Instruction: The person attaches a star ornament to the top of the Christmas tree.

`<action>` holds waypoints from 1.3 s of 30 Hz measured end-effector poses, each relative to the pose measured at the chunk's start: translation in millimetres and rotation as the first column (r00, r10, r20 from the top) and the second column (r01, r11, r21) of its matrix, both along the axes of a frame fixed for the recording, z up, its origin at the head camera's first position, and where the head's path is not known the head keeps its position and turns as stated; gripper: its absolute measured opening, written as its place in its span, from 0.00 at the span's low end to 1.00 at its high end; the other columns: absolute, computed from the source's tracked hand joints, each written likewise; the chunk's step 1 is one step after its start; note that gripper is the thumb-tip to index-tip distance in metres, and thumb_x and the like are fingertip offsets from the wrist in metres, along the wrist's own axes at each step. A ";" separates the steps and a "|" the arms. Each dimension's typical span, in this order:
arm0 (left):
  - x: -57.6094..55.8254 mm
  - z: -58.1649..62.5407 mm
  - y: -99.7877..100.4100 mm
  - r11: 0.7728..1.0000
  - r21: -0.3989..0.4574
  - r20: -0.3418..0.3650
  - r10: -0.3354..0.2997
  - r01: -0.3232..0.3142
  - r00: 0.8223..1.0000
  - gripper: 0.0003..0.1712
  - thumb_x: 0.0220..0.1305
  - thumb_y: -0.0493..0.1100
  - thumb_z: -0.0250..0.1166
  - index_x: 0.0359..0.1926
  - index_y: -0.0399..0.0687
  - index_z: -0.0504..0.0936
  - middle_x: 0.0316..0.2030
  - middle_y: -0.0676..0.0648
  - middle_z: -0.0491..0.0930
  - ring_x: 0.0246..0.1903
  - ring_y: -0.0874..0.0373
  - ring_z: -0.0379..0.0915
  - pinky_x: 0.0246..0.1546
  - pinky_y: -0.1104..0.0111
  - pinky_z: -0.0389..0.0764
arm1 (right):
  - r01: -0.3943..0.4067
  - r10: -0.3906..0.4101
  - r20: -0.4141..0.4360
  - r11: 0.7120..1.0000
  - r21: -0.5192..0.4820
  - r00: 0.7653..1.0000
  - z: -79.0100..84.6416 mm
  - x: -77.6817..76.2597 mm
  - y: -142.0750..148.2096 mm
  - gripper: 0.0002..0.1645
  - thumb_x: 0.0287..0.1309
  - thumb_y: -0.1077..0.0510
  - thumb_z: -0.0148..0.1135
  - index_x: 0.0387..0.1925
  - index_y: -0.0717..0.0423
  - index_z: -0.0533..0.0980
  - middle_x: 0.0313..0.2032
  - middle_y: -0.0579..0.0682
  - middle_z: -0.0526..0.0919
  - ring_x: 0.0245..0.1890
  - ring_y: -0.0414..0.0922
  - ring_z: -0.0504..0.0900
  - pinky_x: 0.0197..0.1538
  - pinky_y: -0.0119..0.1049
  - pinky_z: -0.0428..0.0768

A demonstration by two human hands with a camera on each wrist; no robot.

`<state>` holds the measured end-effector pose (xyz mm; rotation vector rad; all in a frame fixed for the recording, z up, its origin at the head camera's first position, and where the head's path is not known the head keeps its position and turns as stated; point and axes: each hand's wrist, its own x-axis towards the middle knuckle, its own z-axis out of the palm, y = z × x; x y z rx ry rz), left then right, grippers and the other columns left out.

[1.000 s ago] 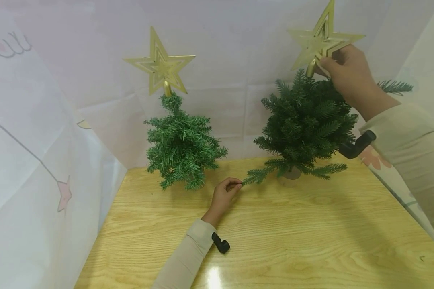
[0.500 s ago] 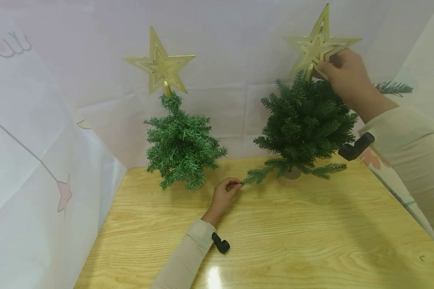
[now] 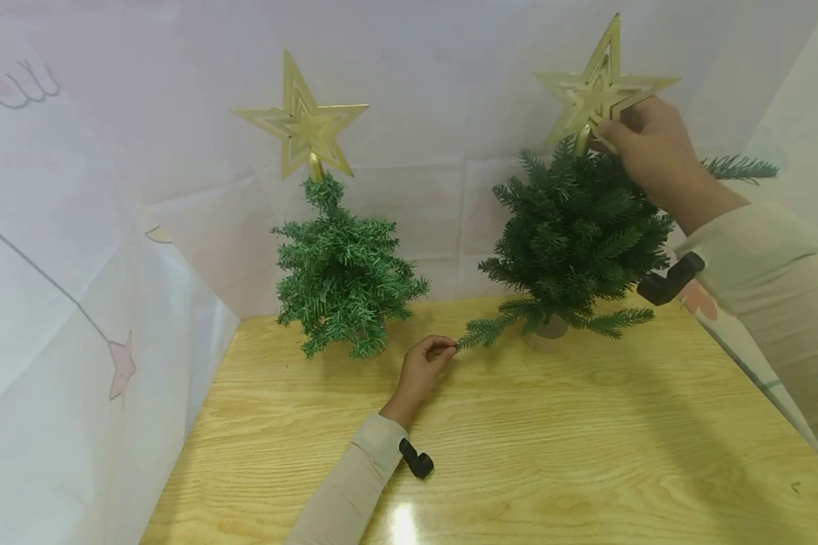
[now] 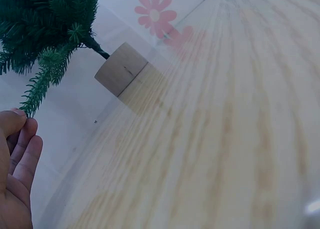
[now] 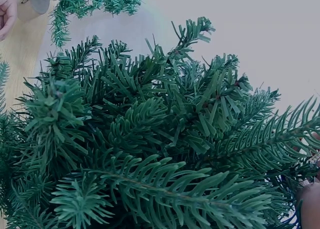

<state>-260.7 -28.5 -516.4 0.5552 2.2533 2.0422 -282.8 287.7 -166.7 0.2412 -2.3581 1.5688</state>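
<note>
My right hand (image 3: 657,147) pinches a gold star tree topper (image 3: 596,94) at its lower right, thumb in front. The topper's tube base meets the top of the dark green artificial Christmas tree (image 3: 579,227). In the right wrist view, needled branches (image 5: 150,139) fill the frame and only a bit of that hand shows at the right edge. Low on the left, my left hand (image 3: 424,367) pinches the tip of a bottom branch (image 4: 37,91) between thumb and fingertip. This tree stands upright on a round wooden base (image 4: 122,69).
A lighter green small Christmas tree (image 3: 344,280) stands to the left, with another gold star topper (image 3: 307,125) on its tip. Both trees are near the back edge of the wooden table (image 3: 552,446). A pale printed cloth (image 3: 436,204) hangs behind and at the sides.
My right hand has come down slightly with the star topper, whose tube base now sits lower among the top branches. The left hand has stayed on the branch tip.
</note>
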 end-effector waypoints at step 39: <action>1.2 2.0 1.4 1.000 -0.003 -0.005 0.007 -0.007 1.000 0.09 0.68 0.41 0.63 0.47 0.45 0.82 0.45 0.52 0.81 0.46 0.59 0.79 0.50 0.68 0.81 | 0.074 -0.095 0.069 0.962 0.265 0.993 -6.5 4.1 5.6 0.31 0.75 0.46 0.43 0.73 0.51 0.58 0.69 0.58 0.63 0.69 0.50 0.61 0.72 0.51 0.57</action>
